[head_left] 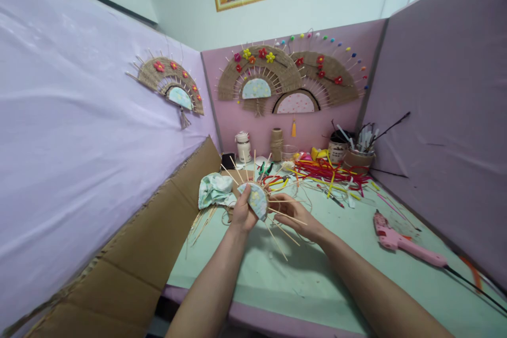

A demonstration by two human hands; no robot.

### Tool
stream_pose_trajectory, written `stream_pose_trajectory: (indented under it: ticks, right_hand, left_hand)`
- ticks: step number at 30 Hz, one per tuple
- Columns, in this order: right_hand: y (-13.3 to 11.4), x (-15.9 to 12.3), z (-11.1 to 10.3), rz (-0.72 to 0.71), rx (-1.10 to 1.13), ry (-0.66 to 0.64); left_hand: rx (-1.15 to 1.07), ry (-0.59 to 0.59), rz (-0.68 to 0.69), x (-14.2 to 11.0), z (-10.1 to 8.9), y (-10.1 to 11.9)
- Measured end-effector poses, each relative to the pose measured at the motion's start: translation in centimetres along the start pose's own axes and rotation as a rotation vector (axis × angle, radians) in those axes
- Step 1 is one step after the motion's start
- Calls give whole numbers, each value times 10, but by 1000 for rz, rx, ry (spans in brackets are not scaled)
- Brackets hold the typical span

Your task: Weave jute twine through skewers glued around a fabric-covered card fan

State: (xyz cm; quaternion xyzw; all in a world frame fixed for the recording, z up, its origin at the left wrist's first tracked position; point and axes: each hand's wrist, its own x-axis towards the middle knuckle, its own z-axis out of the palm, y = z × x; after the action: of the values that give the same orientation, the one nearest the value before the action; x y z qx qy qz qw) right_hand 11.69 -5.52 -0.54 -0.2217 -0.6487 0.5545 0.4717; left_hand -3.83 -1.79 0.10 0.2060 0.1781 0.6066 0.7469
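Observation:
My left hand (243, 212) grips a small half-circle fan base (258, 202) covered in pale blue floral cloth, thumb across its front. Thin wooden sticks (277, 243) radiate from the curved edge of the base, upward, to the right and downward. Beside that edge, among the right-hand sticks, my right hand (295, 215) has its fingers curled together on what looks like thin brown twine. Loose twine (310, 202) loops behind this hand. The fingertips are partly hidden by the sticks. Crumpled floral cloth (216, 190) lies left of the base.
Pliers (282, 179), red and yellow craft stems (330, 171) and a twine spool (277, 143) are at the back. A pink glue gun (407, 243) lies right. Cardboard (158, 222) borders the left side. Finished fans (257, 71) hang behind.

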Motion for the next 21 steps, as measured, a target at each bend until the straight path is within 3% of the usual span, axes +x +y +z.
stream_pose_trajectory:
  ticks: [6,12,16,21]
  right_hand:
    - [12,0,2,18,74,199]
    - [15,0,0,-41,-201,324]
    - [9,1,0,-155,-301,390]
    - [5,0,-1,-202,-343,385]
  left_hand:
    - [-28,12,33,5,-3,-5]
    - [2,39,-103,7,-2,-7]
    - [73,-24,-238,-1,-1,-11]
    - [107,-61,-243,-7,-2,-15]
